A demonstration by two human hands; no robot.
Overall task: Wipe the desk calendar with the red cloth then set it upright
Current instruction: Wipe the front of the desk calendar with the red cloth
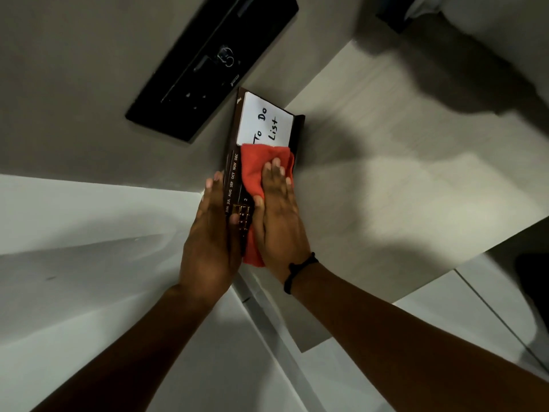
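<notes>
A dark brown desk calendar point(233, 162) lies flat on the pale desk point(386, 188), against the wall. It carries month names along one edge and a white "To Do List" card point(266, 120) at its far end. The red cloth point(252, 168) is spread over the calendar's middle. My right hand point(277, 209) presses flat on the cloth, fingers together. My left hand point(212, 233) grips the calendar's left edge, its thumb resting over the small date blocks. The near end of the calendar is hidden under both hands.
A black flat panel point(214, 58) with a round fitting is fixed to the grey wall just beyond the calendar. The desk's edge point(445, 278) runs along the right, with white floor below. A dark band circles my right wrist.
</notes>
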